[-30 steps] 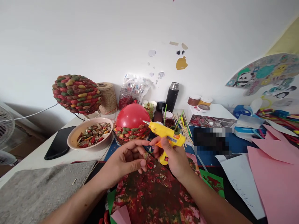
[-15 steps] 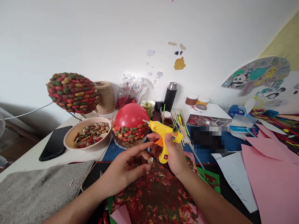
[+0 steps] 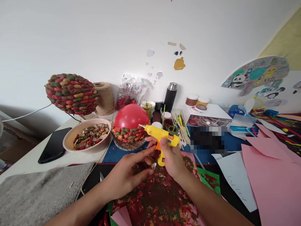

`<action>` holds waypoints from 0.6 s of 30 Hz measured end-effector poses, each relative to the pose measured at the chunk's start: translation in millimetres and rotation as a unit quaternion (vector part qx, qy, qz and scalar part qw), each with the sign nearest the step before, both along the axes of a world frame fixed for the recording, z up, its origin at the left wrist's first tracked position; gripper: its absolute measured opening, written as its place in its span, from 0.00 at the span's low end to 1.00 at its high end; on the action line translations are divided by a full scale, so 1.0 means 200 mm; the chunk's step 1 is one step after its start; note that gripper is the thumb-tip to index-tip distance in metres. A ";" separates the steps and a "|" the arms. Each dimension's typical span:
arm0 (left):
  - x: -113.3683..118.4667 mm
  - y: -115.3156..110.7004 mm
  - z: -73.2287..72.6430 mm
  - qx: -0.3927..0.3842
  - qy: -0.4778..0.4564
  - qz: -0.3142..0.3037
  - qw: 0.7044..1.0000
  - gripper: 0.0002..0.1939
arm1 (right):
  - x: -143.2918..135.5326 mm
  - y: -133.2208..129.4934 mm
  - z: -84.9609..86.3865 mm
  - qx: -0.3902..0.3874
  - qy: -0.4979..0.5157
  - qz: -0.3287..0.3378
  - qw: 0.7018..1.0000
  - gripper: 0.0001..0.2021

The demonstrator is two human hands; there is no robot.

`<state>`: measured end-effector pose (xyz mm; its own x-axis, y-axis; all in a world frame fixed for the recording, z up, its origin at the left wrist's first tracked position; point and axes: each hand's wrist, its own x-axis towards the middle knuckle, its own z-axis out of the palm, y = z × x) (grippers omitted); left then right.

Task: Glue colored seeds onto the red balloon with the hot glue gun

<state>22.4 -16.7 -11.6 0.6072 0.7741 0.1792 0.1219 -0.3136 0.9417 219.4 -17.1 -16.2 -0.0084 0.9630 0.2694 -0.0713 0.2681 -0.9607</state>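
My right hand [image 3: 172,155] is wrapped round the handle of a yellow glue gun [image 3: 162,135], whose nozzle points left in front of a red balloon [image 3: 131,115]. Colored shell pieces [image 3: 129,135] ring the balloon's lower part, which rests in a woven basket [image 3: 128,146]. My left hand [image 3: 133,171] pinches a small pale shell half [image 3: 153,165] between thumb and fingers, just left of the gun's handle. The left forefinger reaches close to the orange trigger.
A pink bowl [image 3: 67,142] of shell pieces stands left, beside a black phone [image 3: 53,146]. Behind are a shell-covered ball [image 3: 71,94], twine [image 3: 103,97] and a black flask [image 3: 170,97]. Pink paper [image 3: 270,179] lies right, grey cloth [image 3: 42,194] left.
The glue gun and my right hand have moved slightly left and down. The shell half in my left hand has shifted slightly right and down.
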 end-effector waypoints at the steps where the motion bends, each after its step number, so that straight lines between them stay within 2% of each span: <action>1: 0.01 0.00 0.00 0.011 0.008 -0.004 1.000 0.31 | 0.00 0.00 -0.01 0.003 -0.002 -0.006 1.000 0.35; 7: 0.04 -0.03 -0.03 0.027 0.051 -0.044 0.997 0.38 | 0.00 0.00 -0.03 0.016 -0.010 -0.053 0.998 0.33; 12: 0.02 -0.02 -0.05 0.022 0.088 -0.080 0.993 0.38 | 0.03 0.01 0.00 -0.001 -0.001 -0.045 0.999 0.34; 14: 0.01 0.00 -0.04 -0.003 0.062 -0.052 0.997 0.33 | 0.04 0.02 0.01 -0.011 -0.001 -0.049 0.999 0.37; 16: -0.01 0.03 -0.01 -0.054 -0.013 0.008 0.998 0.24 | 0.04 0.02 0.02 -0.015 0.000 -0.057 0.998 0.38; 18: -0.04 0.07 0.01 -0.114 -0.106 0.075 0.985 0.17 | 0.04 0.01 0.03 -0.019 0.016 -0.056 0.998 0.38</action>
<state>14.1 -2.8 -9.0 0.4502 0.8872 0.1014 -0.0562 -0.0851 0.9948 228.2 -14.7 -9.7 0.1085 0.9670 0.2305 -0.0740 0.2391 -0.9682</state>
